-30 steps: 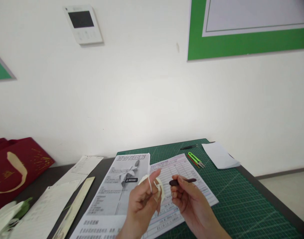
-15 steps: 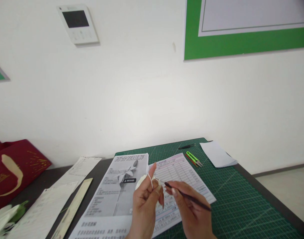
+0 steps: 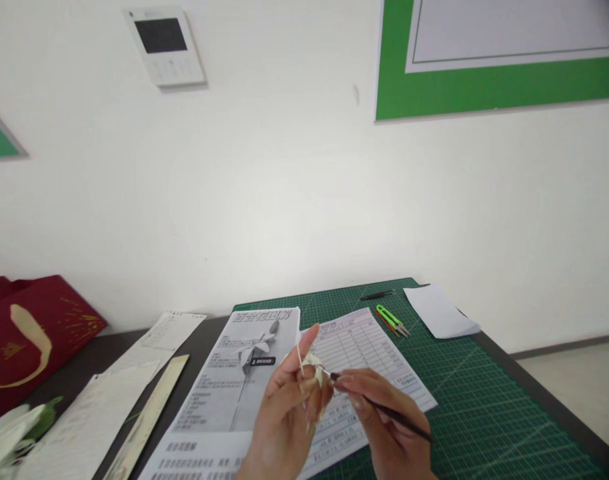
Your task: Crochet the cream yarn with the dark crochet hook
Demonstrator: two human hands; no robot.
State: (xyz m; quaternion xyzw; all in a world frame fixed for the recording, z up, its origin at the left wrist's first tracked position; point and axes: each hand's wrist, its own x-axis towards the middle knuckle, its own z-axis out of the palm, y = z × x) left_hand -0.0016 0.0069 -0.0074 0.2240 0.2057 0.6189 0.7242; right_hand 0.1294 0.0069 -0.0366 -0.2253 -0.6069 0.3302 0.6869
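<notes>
White yarn point(image 3: 300, 359) runs over the raised index finger of my left hand point(image 3: 287, 407). That hand's other fingers are closed on a small off-white crochet piece point(image 3: 320, 377), partly hidden by the fingers. My right hand point(image 3: 392, 420) grips a crochet hook point(image 3: 397, 417) with a dark handle like a pen, its tip at the crochet piece. Beneath both hands lie a printed sheet with a flower picture point(image 3: 254, 393) and a sheet with a printed table point(image 3: 364, 360).
A green cutting mat point(image 3: 484, 407) carries green thread snips point(image 3: 392, 320), black tweezers point(image 3: 377, 295) and folded white paper point(image 3: 439, 312). Leftward lie a ruler point(image 3: 149, 413), handwritten sheets point(image 3: 94, 413), a white-and-green item point(image 3: 22, 427) and a dark red bag point(image 3: 39, 340). A white wall stands behind.
My left hand has turned, and the crochet piece now shows less behind the fingers. The hook tip has come closer to it. The whole view has shifted slightly.
</notes>
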